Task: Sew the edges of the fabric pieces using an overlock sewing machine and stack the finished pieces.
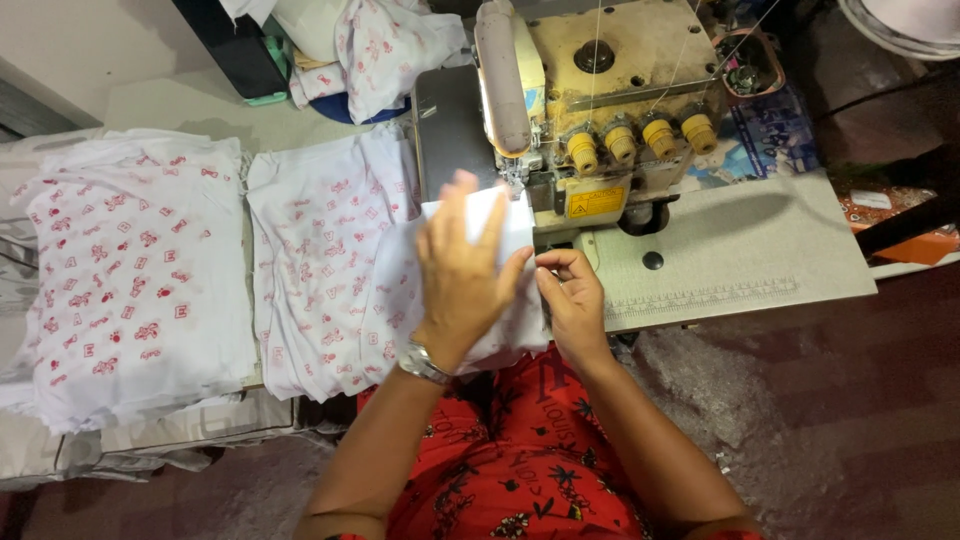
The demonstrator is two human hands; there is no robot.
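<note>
Pressing white cloth (pixel 500 215) flat – left hand (pixel 462 270), right hand (pixel 572 300) pinching edge

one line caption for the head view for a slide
Left hand flat on a white printed fabric piece, right hand pinching its edge at a beige overlock sewing machine, stacks of matching fabric alongside.

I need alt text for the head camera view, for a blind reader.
A person's left hand presses white fabric flat at a sewing machine, while the right hand pinches its edge. Stacks of red-printed white cloth lie left.
</note>
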